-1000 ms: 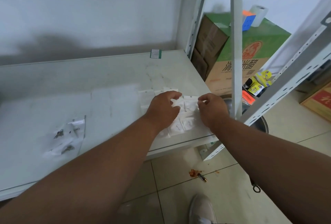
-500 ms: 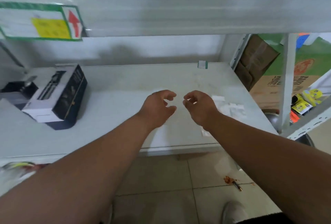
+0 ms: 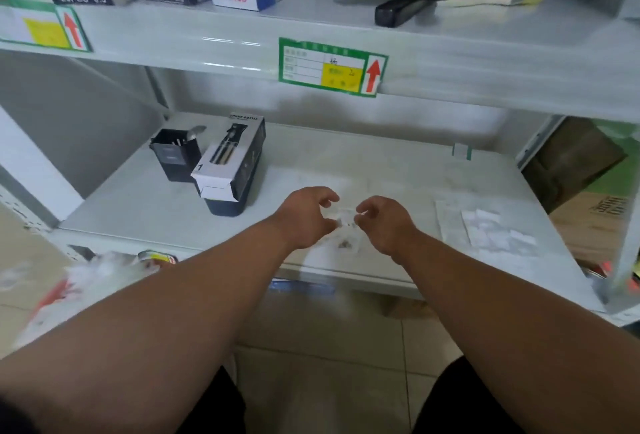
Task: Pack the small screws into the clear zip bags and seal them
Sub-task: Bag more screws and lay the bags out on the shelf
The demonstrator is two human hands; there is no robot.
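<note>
White metal shelving is filling your view, and you are reaching both arms over the lower shelf. Your left hand and right hand are pinching the top edge of one clear zip bag between them, holding it just above the shelf near its front edge. Small dark screws are sitting in the bag's lower part. More flat clear bags are lying on the shelf to the right, well apart from your hands. A black-and-white box is standing to the left, just beside a dark holder.
</note>
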